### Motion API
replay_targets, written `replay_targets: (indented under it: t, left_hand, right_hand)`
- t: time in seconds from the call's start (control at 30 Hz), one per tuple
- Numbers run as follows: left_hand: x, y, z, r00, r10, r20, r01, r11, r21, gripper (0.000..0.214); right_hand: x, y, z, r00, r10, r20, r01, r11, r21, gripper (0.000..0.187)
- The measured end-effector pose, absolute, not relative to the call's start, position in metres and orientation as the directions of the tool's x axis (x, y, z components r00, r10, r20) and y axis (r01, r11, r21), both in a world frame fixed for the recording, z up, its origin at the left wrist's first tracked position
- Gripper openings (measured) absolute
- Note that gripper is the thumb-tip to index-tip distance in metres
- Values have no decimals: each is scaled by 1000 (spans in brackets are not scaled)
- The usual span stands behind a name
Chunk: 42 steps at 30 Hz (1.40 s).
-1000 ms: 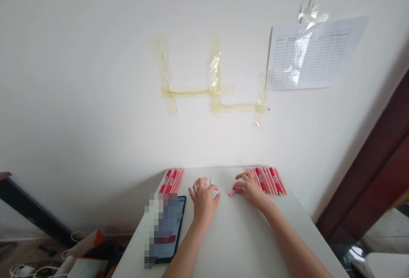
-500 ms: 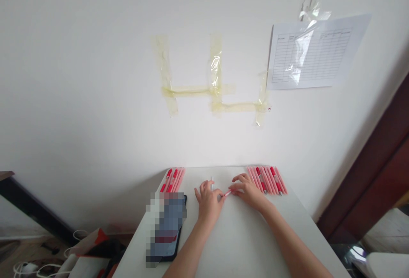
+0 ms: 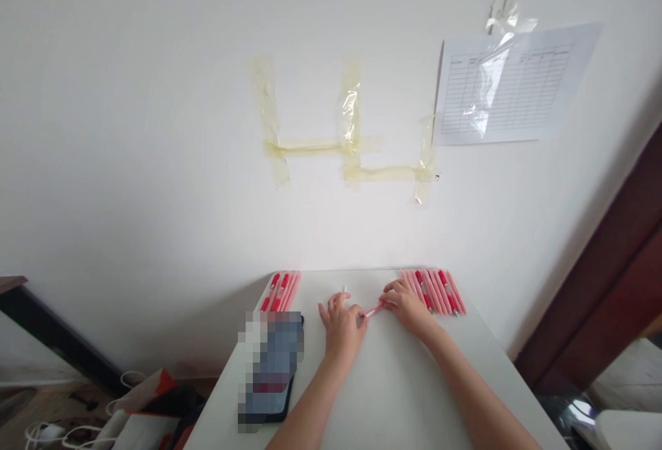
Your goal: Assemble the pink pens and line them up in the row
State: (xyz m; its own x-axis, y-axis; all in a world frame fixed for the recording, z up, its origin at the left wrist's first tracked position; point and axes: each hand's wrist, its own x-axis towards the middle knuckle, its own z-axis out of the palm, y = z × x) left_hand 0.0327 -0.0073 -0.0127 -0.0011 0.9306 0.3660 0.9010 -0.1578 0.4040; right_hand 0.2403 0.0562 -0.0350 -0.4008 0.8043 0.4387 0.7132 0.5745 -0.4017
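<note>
Both my hands meet near the far middle of a white table (image 3: 393, 395). My right hand (image 3: 411, 307) pinches one end of a pink pen (image 3: 373, 310). My left hand (image 3: 342, 326) pinches the pen's other end, its fingers curled. A small white piece (image 3: 344, 289) lies just beyond my left hand's fingers. A row of several pink and red pens (image 3: 434, 291) lies to the right of my right hand. Another smaller row of pink and red pens (image 3: 281, 290) lies at the far left of the table.
A dark phone or tablet (image 3: 272, 374), partly blurred out, lies at the table's left edge. The table stands against a white wall with tape strips (image 3: 352, 154) and a printed sheet (image 3: 509, 88). Cables and bags (image 3: 129, 415) lie on the floor at left.
My left hand has closed from spread fingers onto the pink pen's left end. My right hand brought the pen leftward to meet it, then both hands shifted slightly right.
</note>
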Motion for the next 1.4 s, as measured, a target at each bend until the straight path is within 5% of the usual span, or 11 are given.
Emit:
replay_targets:
  t: [0.33,1.03,1.4]
  left_hand:
    - [32,-8,-11,9,934,357,893,-168,418,8]
    - [32,-9,-8,5,946,324,905,-142,402,9]
    - [32,-8,-11,7,944,330,904,-147,402,9]
  right_hand:
    - [248,64,-43,-278,836,472,792,478,-380,14]
    - [234,56,-30,-239,773,588,598,594,-538,15]
    - [229,48,-25,-208,822,531,588,539,-603,20]
